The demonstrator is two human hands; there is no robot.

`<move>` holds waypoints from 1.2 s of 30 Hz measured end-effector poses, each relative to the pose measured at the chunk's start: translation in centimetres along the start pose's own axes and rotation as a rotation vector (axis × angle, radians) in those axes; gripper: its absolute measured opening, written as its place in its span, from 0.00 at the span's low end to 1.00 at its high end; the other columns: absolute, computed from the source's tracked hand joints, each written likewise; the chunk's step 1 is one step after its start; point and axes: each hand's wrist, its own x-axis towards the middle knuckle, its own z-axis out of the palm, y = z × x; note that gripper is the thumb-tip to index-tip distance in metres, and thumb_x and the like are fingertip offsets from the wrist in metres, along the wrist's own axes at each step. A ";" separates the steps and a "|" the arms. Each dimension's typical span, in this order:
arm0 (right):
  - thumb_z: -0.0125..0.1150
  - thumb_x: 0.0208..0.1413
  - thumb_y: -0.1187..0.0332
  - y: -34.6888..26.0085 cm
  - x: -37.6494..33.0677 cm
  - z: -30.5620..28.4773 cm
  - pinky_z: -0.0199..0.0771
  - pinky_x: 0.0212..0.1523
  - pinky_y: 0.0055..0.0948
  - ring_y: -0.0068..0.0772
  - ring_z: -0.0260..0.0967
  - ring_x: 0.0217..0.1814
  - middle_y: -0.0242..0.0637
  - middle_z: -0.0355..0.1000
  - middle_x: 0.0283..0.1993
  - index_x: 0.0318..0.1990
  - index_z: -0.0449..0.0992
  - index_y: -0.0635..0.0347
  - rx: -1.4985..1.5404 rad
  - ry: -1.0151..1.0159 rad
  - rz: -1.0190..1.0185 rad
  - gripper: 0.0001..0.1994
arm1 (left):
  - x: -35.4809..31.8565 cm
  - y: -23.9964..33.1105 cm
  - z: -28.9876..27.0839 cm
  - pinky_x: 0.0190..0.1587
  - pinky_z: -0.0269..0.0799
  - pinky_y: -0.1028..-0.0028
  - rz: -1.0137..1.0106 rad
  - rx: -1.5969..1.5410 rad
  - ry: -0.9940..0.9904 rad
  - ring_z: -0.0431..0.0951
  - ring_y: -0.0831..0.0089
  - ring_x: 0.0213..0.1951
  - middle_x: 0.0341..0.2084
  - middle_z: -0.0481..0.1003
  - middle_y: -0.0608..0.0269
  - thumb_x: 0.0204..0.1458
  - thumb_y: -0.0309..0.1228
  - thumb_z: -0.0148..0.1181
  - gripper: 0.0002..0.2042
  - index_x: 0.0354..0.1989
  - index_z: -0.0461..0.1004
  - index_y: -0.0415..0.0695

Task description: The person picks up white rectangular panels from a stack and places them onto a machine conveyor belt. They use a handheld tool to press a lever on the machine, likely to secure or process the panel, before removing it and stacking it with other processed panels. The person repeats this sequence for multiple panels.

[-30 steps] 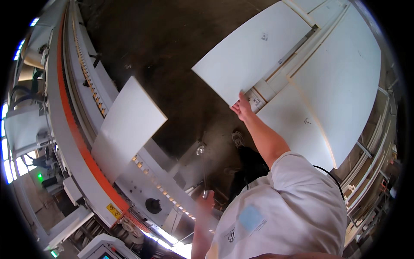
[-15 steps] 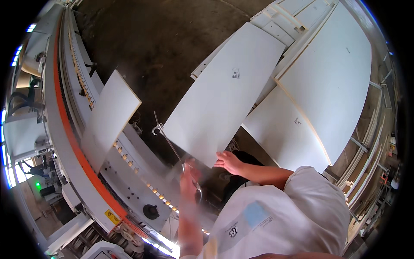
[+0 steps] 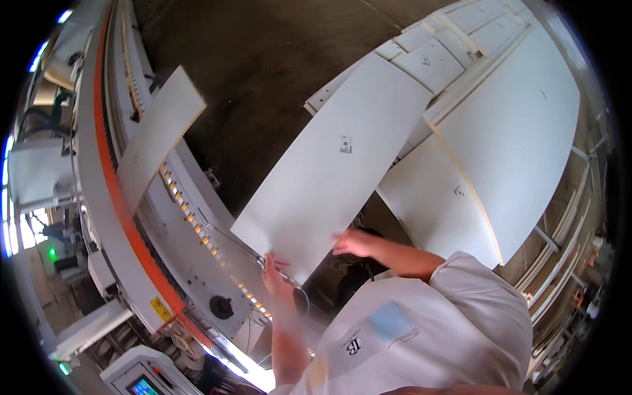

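Note:
In my left hand is a slim metal air blow gun, its long nozzle pointing up and left and a thin hose trailing from its handle. This hand is at the near end of a large white panel with a small printed label on it. My right hand is at the panel's right edge, fingers stretched out and somewhat blurred. Whether its fingertips touch the edge, I cannot tell. On the left, a smaller white board lies slanted on the long machine with the orange strip.
Large white panels are stacked on the right, with smaller pieces at the far end. Beyond them stand racks with long strips. A control screen and a black knob are near the lower left.
The blow gun's nozzle has swung down and left, now lower over the machine's edge. The large panel's near end appears nearer to me. The whole view has shifted a little.

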 end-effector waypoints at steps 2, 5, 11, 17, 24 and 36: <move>0.55 0.65 0.55 -7.1 -3.0 -1.1 0.68 0.63 0.48 0.43 0.70 0.61 0.43 0.69 0.63 0.64 0.64 0.58 0.239 0.118 -0.235 0.25 | -2.2 0.5 -1.2 0.27 0.61 0.77 -0.021 -0.066 0.077 0.65 0.81 0.25 0.22 0.71 0.68 0.64 0.50 0.51 0.22 0.49 0.78 0.44; 0.57 0.63 0.51 -13.2 -2.3 -12.7 0.73 0.60 0.38 0.34 0.73 0.55 0.38 0.75 0.54 0.58 0.70 0.58 0.341 0.416 -0.480 0.24 | -3.6 -0.3 -4.0 0.33 0.72 0.67 -0.004 -0.176 0.159 0.73 0.70 0.32 0.27 0.73 0.62 0.62 0.49 0.55 0.21 0.47 0.78 0.42; 0.49 0.67 0.52 -17.8 -0.7 -14.1 0.68 0.63 0.45 0.41 0.67 0.62 0.36 0.71 0.60 0.62 0.67 0.58 0.400 0.352 -0.733 0.23 | -7.3 -1.8 -8.8 0.45 0.68 0.68 0.161 -0.256 0.331 0.72 0.72 0.38 0.30 0.76 0.61 0.61 0.44 0.59 0.18 0.41 0.79 0.37; 0.47 0.69 0.51 -11.0 -3.1 -4.1 0.65 0.65 0.44 0.40 0.65 0.64 0.33 0.68 0.63 0.63 0.66 0.56 0.275 0.390 -0.675 0.23 | -12.8 -3.3 -16.0 0.44 0.64 0.73 0.211 -0.320 0.458 0.69 0.78 0.37 0.22 0.74 0.64 0.62 0.41 0.56 0.16 0.40 0.78 0.38; 0.48 0.68 0.51 0.7 -5.8 1.9 0.68 0.62 0.41 0.37 0.66 0.63 0.33 0.70 0.62 0.63 0.67 0.55 0.253 0.277 -0.498 0.23 | -15.6 -13.1 -29.5 0.36 0.66 0.74 0.247 -0.350 0.530 0.71 0.75 0.26 0.17 0.73 0.63 0.62 0.41 0.56 0.16 0.40 0.77 0.37; 0.56 0.66 0.61 21.5 -14.1 8.6 0.67 0.63 0.38 0.33 0.64 0.66 0.33 0.69 0.62 0.59 0.67 0.55 0.167 0.186 -0.342 0.18 | -17.4 -24.0 -43.2 0.54 0.71 0.66 0.581 0.720 0.671 0.77 0.59 0.54 0.57 0.73 0.49 0.55 0.43 0.62 0.23 0.51 0.77 0.38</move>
